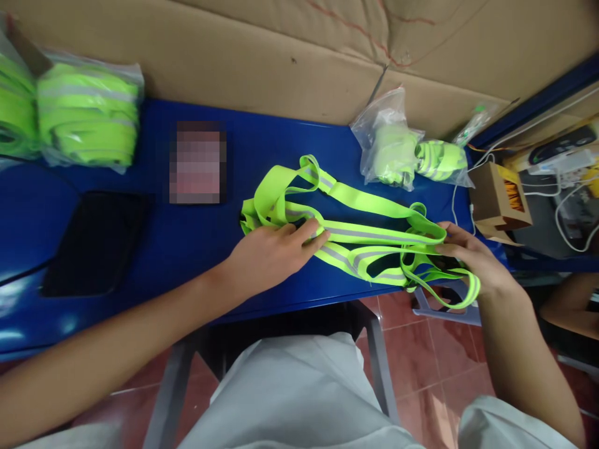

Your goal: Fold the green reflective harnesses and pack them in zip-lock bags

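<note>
A neon yellow-green reflective strap harness (374, 234) with grey stripes lies in loose loops across the blue table. My left hand (274, 255) rests over its left part, thumb and fingers closed on a striped strap. At the other end, my right hand (468, 255) grips the folded end of the straps between thumb and fingers. Between the hands one striped strap runs fairly straight. More loops hang by the right wrist, partly past the table's front edge. A dark bunched piece at the harness's far left is too small to make out.
Bagged neon straps (88, 115) stand at the back left, and smaller bags (395, 149) at the back right. A black flat device (96, 243) lies left, near a blurred-out item (196, 163). An open cardboard box (496, 202) and cables are right. Another person's arm (573, 305) shows.
</note>
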Demonstrator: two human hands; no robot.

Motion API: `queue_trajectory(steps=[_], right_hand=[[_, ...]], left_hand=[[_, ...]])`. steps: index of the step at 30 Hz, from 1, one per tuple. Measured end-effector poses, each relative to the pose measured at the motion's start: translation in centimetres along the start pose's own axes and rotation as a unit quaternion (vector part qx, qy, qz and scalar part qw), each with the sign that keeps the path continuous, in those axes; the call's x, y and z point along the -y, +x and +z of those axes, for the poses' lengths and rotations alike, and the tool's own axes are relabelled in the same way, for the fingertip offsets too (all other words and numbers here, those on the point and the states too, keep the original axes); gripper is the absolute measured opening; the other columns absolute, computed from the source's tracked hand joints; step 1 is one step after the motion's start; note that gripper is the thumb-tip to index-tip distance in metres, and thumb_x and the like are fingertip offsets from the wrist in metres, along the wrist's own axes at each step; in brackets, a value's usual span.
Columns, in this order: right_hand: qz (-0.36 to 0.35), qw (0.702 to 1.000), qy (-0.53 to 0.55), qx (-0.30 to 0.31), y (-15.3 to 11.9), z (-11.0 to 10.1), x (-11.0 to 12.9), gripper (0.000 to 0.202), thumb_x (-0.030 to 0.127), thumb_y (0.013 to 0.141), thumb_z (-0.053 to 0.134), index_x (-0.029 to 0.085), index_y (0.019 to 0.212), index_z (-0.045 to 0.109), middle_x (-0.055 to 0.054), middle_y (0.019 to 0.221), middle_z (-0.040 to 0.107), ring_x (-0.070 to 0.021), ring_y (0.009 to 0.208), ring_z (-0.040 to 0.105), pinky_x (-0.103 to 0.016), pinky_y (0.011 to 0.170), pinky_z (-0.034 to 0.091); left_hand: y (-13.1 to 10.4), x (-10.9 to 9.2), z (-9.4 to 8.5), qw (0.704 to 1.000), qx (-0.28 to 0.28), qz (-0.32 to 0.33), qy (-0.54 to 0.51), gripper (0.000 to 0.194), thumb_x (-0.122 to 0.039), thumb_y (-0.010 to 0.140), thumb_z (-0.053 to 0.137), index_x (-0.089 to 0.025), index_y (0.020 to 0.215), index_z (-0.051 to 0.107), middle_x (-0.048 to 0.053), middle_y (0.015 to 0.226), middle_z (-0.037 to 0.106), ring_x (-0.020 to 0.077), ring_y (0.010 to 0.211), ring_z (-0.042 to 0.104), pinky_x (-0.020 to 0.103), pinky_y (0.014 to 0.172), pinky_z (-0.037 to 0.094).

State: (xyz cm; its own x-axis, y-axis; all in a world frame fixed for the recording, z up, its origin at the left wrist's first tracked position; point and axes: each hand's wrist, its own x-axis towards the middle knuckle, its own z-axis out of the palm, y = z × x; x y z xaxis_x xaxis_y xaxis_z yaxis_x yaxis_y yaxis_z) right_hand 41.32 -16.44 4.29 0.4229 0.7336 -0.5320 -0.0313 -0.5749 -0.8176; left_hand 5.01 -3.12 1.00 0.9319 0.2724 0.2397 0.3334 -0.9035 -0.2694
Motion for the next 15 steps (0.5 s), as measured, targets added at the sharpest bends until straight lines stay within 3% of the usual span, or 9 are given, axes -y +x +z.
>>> queue_trajectory(steps=[3, 7, 11, 13, 15], right_hand=[[-0.002, 0.999, -0.024, -0.021, -0.1, 0.4, 0.2, 0.037, 0.041, 0.076, 0.086, 0.029, 0.103, 0.064, -0.001, 0.089, 0.074, -0.0210, 0.072, 0.069, -0.031, 0.067, 0.055], [-0.018, 0.999, -0.008, -0.042, -0.7, 0.2, 0.8, 0.056, 0.056, 0.067, 0.090, 0.029, 0.110, 0.067, -0.005, 0.099, 0.077, -0.0255, 0.078, 0.072, -0.035, 0.071, 0.057], [-0.047, 0.997, -0.039, -0.052, -1.8, -1.2, 1.2, 0.075, 0.058, 0.062, 0.093, 0.032, 0.127, 0.067, -0.010, 0.109, 0.075, -0.0296, 0.087, 0.073, -0.041, 0.076, 0.059], [-0.112, 0.982, -0.123, -0.087, -2.6, -2.6, 1.0, 0.076, 0.050, 0.064, 0.093, 0.036, 0.134, 0.065, -0.009, 0.116, 0.073, -0.0294, 0.104, 0.071, -0.040, 0.085, 0.059], [-0.188, 0.951, -0.225, -0.102, -3.6, -4.4, 0.6, 0.082, 0.046, 0.064, 0.094, 0.039, 0.139, 0.063, -0.008, 0.130, 0.068, -0.0308, 0.125, 0.063, -0.041, 0.100, 0.055]], left_hand=[[-0.1, 0.2, 0.0, 1.000, 0.023, 0.002, -0.001, 0.045, -0.001, 0.097, 0.047, -0.022, 0.133, 0.064, 0.004, 0.115, 0.070, 0.0117, 0.068, 0.068, 0.028, 0.051, 0.045], [-0.2, 0.6, 0.1, 0.999, 0.047, 0.009, -0.020, 0.056, 0.004, 0.093, 0.046, -0.023, 0.140, 0.059, 0.005, 0.118, 0.069, 0.0124, 0.069, 0.068, 0.027, 0.051, 0.044], [-0.4, 1.5, 0.0, 0.990, 0.097, -0.057, -0.090, 0.078, 0.003, 0.094, 0.045, -0.035, 0.162, 0.032, 0.005, 0.133, 0.063, 0.0095, 0.065, 0.064, 0.023, 0.048, 0.040], [-0.5, 2.3, -0.5, 0.975, 0.094, -0.123, -0.157, 0.079, -0.005, 0.099, 0.050, -0.035, 0.165, 0.020, 0.008, 0.137, 0.059, 0.0122, 0.079, 0.069, 0.022, 0.059, 0.051], [-0.6, 3.5, -1.2, 0.957, 0.056, -0.187, -0.215, 0.075, -0.016, 0.101, 0.057, -0.031, 0.165, 0.020, 0.010, 0.138, 0.058, 0.0187, 0.105, 0.070, 0.028, 0.084, 0.061]])
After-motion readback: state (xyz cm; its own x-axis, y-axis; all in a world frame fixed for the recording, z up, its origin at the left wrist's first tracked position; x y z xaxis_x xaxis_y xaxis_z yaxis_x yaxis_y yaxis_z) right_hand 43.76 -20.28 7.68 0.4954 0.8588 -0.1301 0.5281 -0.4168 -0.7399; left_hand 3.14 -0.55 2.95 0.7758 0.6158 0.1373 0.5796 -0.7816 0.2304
